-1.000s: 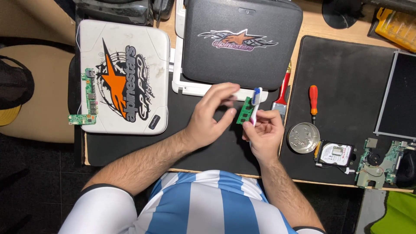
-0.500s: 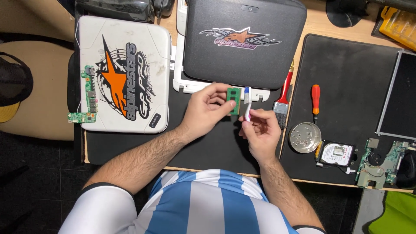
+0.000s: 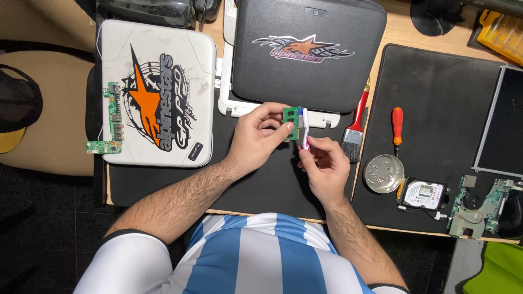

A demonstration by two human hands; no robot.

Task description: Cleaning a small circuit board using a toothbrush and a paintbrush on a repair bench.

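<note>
My left hand [image 3: 256, 139] pinches a small green circuit board [image 3: 291, 123] by its short edges, thumb on one side and fingers curled on the other. My right hand [image 3: 324, 163] has its fingers closed around a thin white and pink brush [image 3: 305, 128], and the brush head rests on the face of the board. Both hands sit above the near middle of the bench, over the black mat [image 3: 261, 179]. I think the board is very light, stiff and thin, and easy to break, so holding it by the edges seems best, away from the tiny parts on its face. The brush looks light and smooth, so it could slip. Along the near right edge of the bench lie a round metal dish [image 3: 384, 174], a silver hard drive [image 3: 424, 195] and a green board with a fan [image 3: 479, 207]. A bit farther sit a red paintbrush [image 3: 355, 130] and a red screwdriver [image 3: 397, 125]. At the left side lies a white laptop [image 3: 158, 92] with a long green strip board [image 3: 111, 122] on its left edge. At the far edge is a black laptop [image 3: 308, 51].
</note>
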